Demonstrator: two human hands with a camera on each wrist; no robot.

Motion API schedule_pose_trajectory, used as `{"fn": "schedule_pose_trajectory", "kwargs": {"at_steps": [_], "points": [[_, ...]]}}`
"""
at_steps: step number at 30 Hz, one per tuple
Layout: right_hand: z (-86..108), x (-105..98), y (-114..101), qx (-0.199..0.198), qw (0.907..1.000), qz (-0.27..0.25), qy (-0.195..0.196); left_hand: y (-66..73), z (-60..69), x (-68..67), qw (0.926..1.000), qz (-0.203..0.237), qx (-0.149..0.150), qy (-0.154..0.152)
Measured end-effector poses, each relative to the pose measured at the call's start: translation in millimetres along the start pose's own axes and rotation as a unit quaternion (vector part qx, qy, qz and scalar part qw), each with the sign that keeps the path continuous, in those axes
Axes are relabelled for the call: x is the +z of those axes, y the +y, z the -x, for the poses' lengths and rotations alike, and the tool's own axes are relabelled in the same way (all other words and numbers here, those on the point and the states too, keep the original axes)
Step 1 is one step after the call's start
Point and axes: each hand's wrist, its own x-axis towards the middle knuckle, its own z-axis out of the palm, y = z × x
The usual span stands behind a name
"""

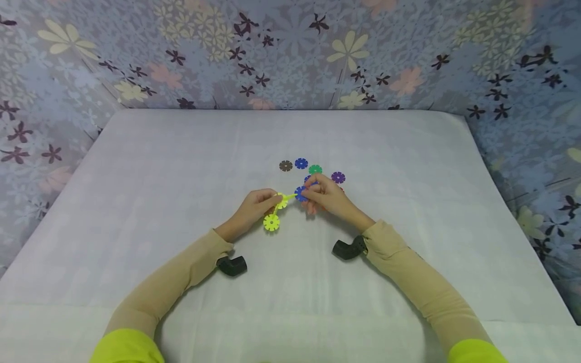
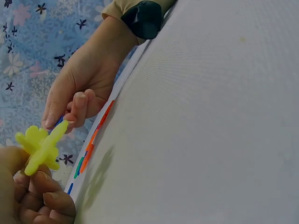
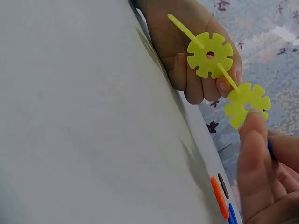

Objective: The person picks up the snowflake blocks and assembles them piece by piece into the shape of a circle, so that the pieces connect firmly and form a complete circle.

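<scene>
over a white-covered table (image 1: 190,146), before a flower-patterned backdrop (image 1: 295,55), the left hand (image 1: 252,209) and right hand (image 1: 330,196) pinch with curled fingers, respectively, a raised chain of yellow slotted discs (image 3: 212,65) and, at its end, one blue slotted disc (image 1: 298,191), where an off-angle push could pop a joint loose.

Notched plastic discs, tallied by colour: four yellow discs (image 1: 269,225), three blue discs (image 1: 301,160), one brown disc (image 1: 282,166), one green disc (image 1: 315,169), one purple disc (image 1: 335,177), and at least one orange-red disc (image 3: 218,193), true number of that last colour uncertain, view partly blocked by fingers. Two hands, one left hand (image 1: 256,207) and one right hand (image 1: 332,199); two beige sleeves (image 1: 174,280), two black wrist pieces (image 1: 233,266). One white-covered table (image 1: 290,312), one person.
</scene>
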Motion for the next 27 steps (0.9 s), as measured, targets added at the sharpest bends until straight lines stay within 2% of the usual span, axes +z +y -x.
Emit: {"fn": "schedule_pose_trajectory", "kwargs": {"at_steps": [6, 10, 16, 20, 24, 27], "points": [[3.7, 4.0, -3.0, -0.009, 0.9999, -0.005, -0.005, 1.6, 3.4, -0.5, 0.9991, -0.012, 0.018, -0.037], [6.6, 12.3, -12.2, -0.021, 0.9997, -0.014, 0.003, 4.5, 4.5, -0.3, 0.9992, -0.020, 0.016, -0.032], [5.7, 22.0, -13.0, -0.024, 0.9976, -0.010, 0.064, 8.1, 3.6, 1.2, 0.9996, 0.008, 0.012, -0.025], [2.4, 26.2, -2.4, -0.015, 0.9944, -0.009, 0.104, 20.1, 6.3, 5.3, 0.9992, 0.025, -0.014, -0.029], [-2.9, 32.5, 5.9, -0.011, 0.9932, -0.002, 0.116, 30.8, 8.5, 7.8, 0.9988, -0.001, -0.030, -0.038], [-5.8, 37.4, 5.2, -0.014, 0.9929, 0.003, 0.118, 32.7, 9.4, 7.5, 0.9989, -0.032, -0.018, -0.029]]}}
